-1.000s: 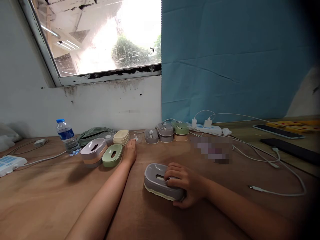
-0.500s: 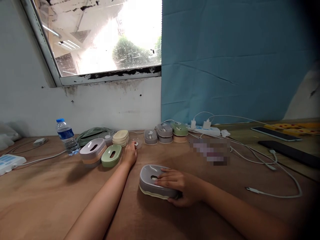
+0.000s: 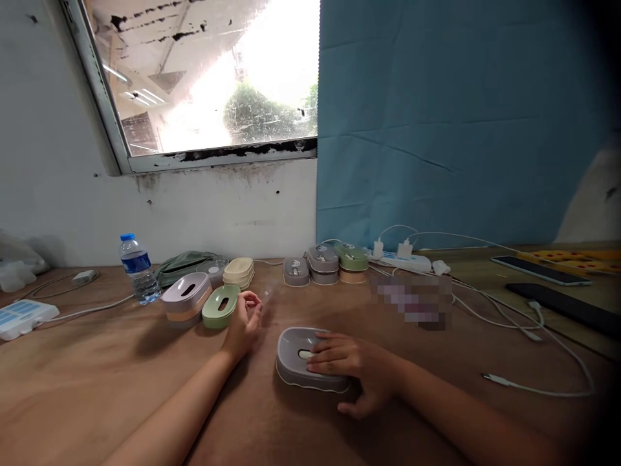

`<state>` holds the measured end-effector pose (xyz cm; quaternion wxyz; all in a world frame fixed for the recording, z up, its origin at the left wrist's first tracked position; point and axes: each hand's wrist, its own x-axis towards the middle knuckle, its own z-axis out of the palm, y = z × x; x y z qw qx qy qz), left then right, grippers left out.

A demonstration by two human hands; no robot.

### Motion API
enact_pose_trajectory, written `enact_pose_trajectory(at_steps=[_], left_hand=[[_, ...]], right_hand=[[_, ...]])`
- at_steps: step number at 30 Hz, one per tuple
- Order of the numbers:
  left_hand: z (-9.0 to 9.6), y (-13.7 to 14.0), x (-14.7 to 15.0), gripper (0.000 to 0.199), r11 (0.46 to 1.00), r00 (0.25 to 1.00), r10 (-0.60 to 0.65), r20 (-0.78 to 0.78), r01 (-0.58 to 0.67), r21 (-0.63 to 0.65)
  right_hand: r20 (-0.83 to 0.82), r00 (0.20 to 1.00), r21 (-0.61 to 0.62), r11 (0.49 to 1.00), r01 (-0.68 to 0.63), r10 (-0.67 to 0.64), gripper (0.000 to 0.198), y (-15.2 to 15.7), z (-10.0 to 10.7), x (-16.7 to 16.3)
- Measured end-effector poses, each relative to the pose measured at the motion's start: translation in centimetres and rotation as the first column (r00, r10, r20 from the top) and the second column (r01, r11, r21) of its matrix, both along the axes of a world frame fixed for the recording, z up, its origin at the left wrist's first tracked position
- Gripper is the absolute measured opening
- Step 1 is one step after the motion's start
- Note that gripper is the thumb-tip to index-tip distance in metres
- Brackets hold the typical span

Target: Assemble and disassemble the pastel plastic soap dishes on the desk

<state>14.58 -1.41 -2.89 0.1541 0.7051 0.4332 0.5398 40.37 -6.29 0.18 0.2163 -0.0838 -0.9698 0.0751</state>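
Note:
A clear plastic lid [image 3: 266, 297], blurred and see-through, is pinched in the fingers of my left hand [image 3: 245, 323], just above the table. Close beside that hand is a green oval box part with a slot [image 3: 220, 307]. My right hand [image 3: 361, 369] lies over the right side of a grey oval box [image 3: 295, 372] with a pale lower rim. Its fingers are stretched flat on the top near the slot, where something pale shows, and the thumb stands apart from the side.
Behind my left hand are stacked cream trays [image 3: 239, 272], a lilac box stack [image 3: 186, 291] and a water bottle [image 3: 138, 268]. Grey boxes [image 3: 323, 262] and a green-topped box [image 3: 352, 259] stand at the back. White cables [image 3: 543, 390] and phones [image 3: 541, 270] lie to the right.
My left hand has lifted the clear lid off the table and drawn it nearer to me. My right thumb has come away from the grey box's side. The view has shifted slightly.

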Motion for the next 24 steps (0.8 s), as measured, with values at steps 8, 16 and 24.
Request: enact_pose_trajectory(at_steps=[8, 16, 24], left_hand=[[0.8, -1.2, 0.9, 0.017, 0.967, 0.877, -0.206, 0.433, 0.250, -0.046], [2.4, -2.8, 2.2, 0.018, 0.882, 0.681, -0.319, 0.659, 0.467, -0.055], [3.1, -3.8, 2.8, 0.018, 0.873, 0.668, -0.289, 0.686, 0.479, -0.098]], right_hand=[[-0.039, 0.999, 0.068, 0.998, -0.009, 0.012, 0.052, 0.1, 0.2, -0.2], [-0.251, 0.958, 0.224, 0.954, 0.199, -0.141, 0.037, 0.7, -0.7, 0.4], [-0.419, 0.840, 0.177, 0.877, 0.447, -0.344, 0.031, 0.4, -1.2, 0.2]])
